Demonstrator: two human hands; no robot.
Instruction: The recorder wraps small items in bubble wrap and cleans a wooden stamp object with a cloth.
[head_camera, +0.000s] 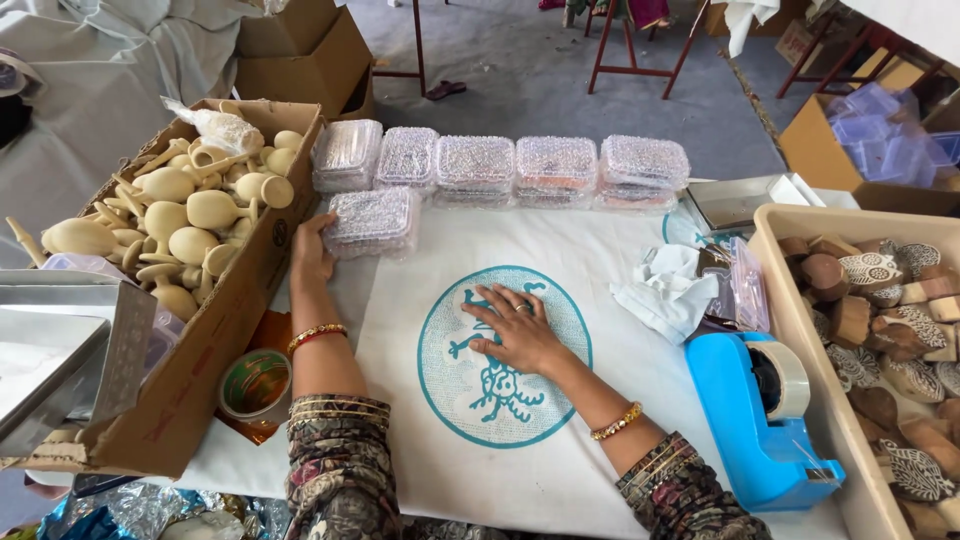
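Nearest the camera, two forearms in dark patterned sleeves with beaded bangles reached out over a white cloth printed with a round teal emblem. The right hand lay flat on that emblem, fingers spread and relaxed, gripping nothing. Just right of it stood a glossy blue plastic tape dispenser carrying a roll of pale tape, and beyond that a crumpled white rag sat on the cloth.

To the left, a small round bowl with a green and orange inside rested beside a worn brown cardboard box heaped with smooth, pale, unpainted wooden pieces, bulbous with thin handles. A dull metal tray leaned at the box's near end.

Farther out, the left hand pressed against the side of a clear plastic clamshell box with a bumpy, bubble-like lid, fingers curled lightly around its left edge; that box sat on the cloth, just in front of the others. Behind it, a row of five like clamshell boxes stood touching side by side along the cloth's far edge.

At the right, a beige plastic tub held carved brown wooden printing blocks. Beyond lay grey floor, more cardboard cartons and red metal stand legs.
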